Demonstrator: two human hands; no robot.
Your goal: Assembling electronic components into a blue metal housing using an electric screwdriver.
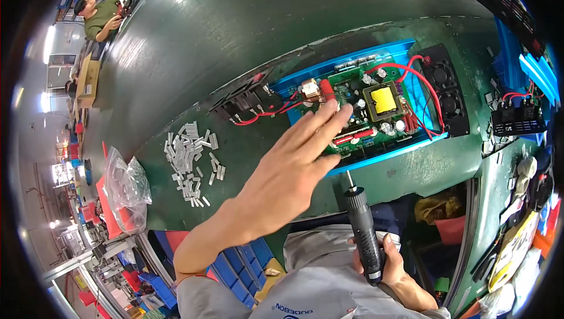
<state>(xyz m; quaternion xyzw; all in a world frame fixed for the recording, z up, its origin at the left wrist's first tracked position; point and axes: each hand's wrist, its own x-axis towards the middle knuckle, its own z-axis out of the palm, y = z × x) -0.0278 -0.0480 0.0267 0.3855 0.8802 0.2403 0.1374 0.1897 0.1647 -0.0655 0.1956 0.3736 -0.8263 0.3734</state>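
My left hand (288, 172) reaches over a green circuit board (351, 78) with its fingers stretched out, the fingertips by a red cylindrical part; I cannot tell if they touch it. The board sits in an open blue metal housing (388, 152), and a yellow-wrapped transformer (384, 100) stands on it. Down near my body, my right hand (395, 263) grips a black electric screwdriver (365, 234), its bit pointing up toward the housing's near edge. Red wires join the board to a black panel with two fans (450, 87) on the right and a black end panel (247, 98) on the left.
Small clear-and-silver strips (191, 151) lie scattered left of the housing on the green bench (258, 31). A clear plastic bag (130, 184) lies at the left edge. More blue housings (539, 78) and a black wired panel (517, 120) stand at right. Another person (101, 19) sits far left.
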